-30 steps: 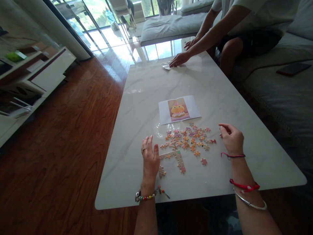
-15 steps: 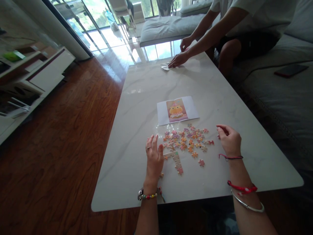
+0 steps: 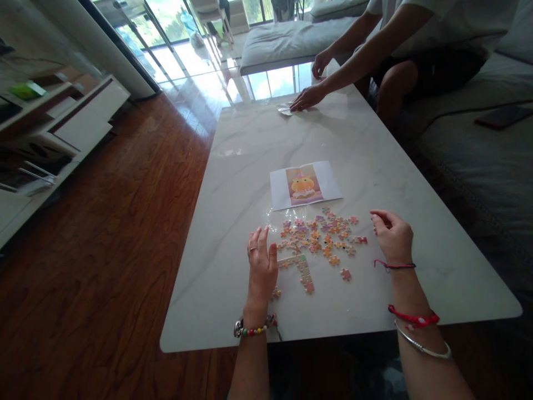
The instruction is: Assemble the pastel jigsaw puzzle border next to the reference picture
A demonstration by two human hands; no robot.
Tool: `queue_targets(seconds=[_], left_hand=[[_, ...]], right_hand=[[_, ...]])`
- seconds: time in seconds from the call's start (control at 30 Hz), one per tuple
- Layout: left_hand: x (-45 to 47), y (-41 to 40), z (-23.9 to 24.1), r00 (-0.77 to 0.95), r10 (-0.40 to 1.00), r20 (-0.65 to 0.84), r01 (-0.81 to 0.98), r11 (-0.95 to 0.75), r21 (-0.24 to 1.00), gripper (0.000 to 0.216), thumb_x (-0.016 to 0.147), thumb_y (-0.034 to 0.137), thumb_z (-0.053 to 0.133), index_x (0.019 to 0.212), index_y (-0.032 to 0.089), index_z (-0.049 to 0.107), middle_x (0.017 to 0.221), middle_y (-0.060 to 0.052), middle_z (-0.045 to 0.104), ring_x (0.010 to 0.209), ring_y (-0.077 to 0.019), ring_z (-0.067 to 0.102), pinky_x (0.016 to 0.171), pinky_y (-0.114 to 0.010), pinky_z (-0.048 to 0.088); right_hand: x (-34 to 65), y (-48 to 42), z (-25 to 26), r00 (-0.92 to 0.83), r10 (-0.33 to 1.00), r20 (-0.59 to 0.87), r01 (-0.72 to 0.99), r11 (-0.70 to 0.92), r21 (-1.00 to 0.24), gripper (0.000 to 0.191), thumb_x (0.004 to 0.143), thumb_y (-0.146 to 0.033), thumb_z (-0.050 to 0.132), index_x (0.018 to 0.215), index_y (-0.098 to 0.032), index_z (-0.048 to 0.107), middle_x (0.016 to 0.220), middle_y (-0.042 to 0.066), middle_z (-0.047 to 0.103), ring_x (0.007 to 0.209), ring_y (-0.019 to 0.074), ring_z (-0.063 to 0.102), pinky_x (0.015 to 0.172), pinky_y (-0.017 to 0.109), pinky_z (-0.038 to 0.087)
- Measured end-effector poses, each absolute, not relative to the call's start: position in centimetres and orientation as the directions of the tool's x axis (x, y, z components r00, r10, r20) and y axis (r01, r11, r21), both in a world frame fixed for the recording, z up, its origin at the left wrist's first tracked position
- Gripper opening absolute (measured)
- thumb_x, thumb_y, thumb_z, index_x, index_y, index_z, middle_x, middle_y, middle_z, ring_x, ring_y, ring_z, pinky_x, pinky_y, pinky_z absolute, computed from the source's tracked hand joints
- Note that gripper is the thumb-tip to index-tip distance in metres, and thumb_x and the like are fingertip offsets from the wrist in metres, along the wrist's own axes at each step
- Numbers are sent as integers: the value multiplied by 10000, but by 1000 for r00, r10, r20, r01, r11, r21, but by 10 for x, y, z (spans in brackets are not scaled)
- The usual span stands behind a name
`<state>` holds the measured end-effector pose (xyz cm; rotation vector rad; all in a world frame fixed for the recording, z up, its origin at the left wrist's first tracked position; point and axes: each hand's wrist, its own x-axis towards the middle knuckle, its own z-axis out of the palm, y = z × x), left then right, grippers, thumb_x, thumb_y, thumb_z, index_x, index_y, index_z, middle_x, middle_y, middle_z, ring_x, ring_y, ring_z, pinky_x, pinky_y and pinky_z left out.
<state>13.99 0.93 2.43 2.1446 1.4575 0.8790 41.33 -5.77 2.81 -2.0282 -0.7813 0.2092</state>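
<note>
Far left of the left hand: a low cabinet (image 3: 83, 119), then brown wood floor (image 3: 137, 222) running up to the pale table (image 3: 200, 283). Left hand (image 3: 262, 269) palm down near the table's left side, fingers a little apart, thumb off to the right; ring on one finger, beaded bracelet (image 3: 255, 331) at the wrist. Small clump of pieces (image 3: 276, 293) peeks out just right of its heel. Right beside the thumb, joined puzzle pieces (image 3: 307, 273) form a corner strip; its left part runs behind the hand. Beyond the strip, between both hands, loose puzzle pieces (image 3: 315, 235) lie scattered; past them, a paper sheet (image 3: 327, 186) with a printed picture. Well beyond, a co-worker's hand (image 3: 307, 98) touches a white scrap (image 3: 285, 111). One pink piece (image 3: 345, 274) sits alone, left of the right wrist. Right hand (image 3: 393, 236): fingers curled, thumb and forefinger tips close; cannot tell whether they grip a piece. Farther right and beyond: sofa (image 3: 478, 166), dark phone (image 3: 503, 118) on it.
</note>
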Motion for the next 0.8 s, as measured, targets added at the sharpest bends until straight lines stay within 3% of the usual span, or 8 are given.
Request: queue_targets(seconds=[0.8], left_hand=[[137, 11, 26, 248, 927, 281, 674, -374, 638, 454, 871, 420, 264, 1246, 187, 366, 1288, -133, 377, 1249, -224, 269, 1029, -455, 226]], right_hand=[[408, -56, 34, 777, 606, 170, 470, -378, -797, 312, 710, -366, 468, 836, -155, 660, 767, 75, 657, 631, 166, 567, 583, 285, 443]])
